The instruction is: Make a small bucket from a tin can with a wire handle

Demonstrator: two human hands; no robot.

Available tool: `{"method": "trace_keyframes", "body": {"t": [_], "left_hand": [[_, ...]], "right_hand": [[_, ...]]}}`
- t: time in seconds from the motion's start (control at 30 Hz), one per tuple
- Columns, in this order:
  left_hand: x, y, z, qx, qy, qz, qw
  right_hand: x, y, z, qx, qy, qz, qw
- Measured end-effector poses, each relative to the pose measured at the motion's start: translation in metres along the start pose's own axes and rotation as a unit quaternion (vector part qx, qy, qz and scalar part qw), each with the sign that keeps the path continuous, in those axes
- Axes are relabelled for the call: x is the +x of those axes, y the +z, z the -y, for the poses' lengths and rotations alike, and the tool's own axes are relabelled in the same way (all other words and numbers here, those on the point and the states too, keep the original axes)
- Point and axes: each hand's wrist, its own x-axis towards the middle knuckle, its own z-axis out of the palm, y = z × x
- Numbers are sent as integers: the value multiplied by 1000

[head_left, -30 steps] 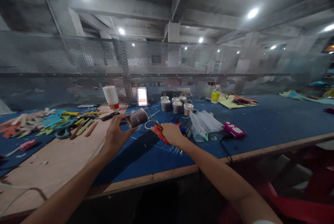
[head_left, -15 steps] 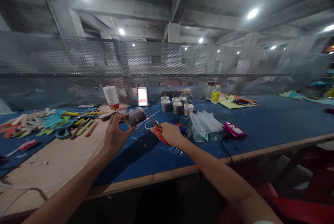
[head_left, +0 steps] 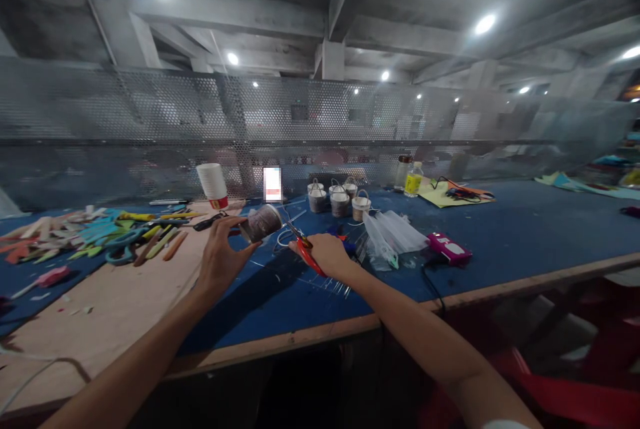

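Note:
My left hand point(head_left: 224, 254) grips a small grey-brown wrapped cup point(head_left: 262, 222) between thumb and fingers, tipped on its side above the blue table point(head_left: 240, 322). Red-handled scissors point(head_left: 310, 257) are in my right hand point(head_left: 327, 252), their blades pointing up and left toward the cup's right end. Whether the blades touch the cup I cannot tell. Behind my right hand stand several little white-and-grey buckets point(head_left: 339, 204) with looped handles. A loop of white cord point(head_left: 284, 237) lies between the two hands.
Stacked paper cups point(head_left: 213, 186) and a lit phone point(head_left: 273, 184) stand at the back. Coloured strips, blue-handled scissors point(head_left: 120, 252) and sticks spread to the left. On the right are clear plastic bags point(head_left: 393, 237), a magenta box point(head_left: 449, 249) with a cable, and a yellow-labelled bottle point(head_left: 413, 182).
Very little differs. The scissors look slightly more closed, their red handles nearer together; both hands and the cup stay in almost the same place.

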Motion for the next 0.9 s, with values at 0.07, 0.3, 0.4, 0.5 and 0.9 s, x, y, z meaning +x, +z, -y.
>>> {"method": "trace_keyframes", "body": {"t": [0.07, 0.3, 0.4, 0.5, 0.9], "left_hand": [[1, -1, -4, -36, -30, 6, 999], [7, -4, -7, -267, -302, 69, 913], [9, -5, -5, -395, -361, 68, 842], [8, -8, -5, -504, -387, 113, 764], [-3, 0, -4, -495, -372, 146, 771]], "right_hand": [[2, 1, -1, 14, 8, -6, 1000], [7, -3, -11, 28, 56, -51, 997], [7, -7, -11, 23, 65, -77, 995], [7, -12, -9, 25, 69, -96, 993], [35, -39, 120, 0, -128, -53, 990]]}}
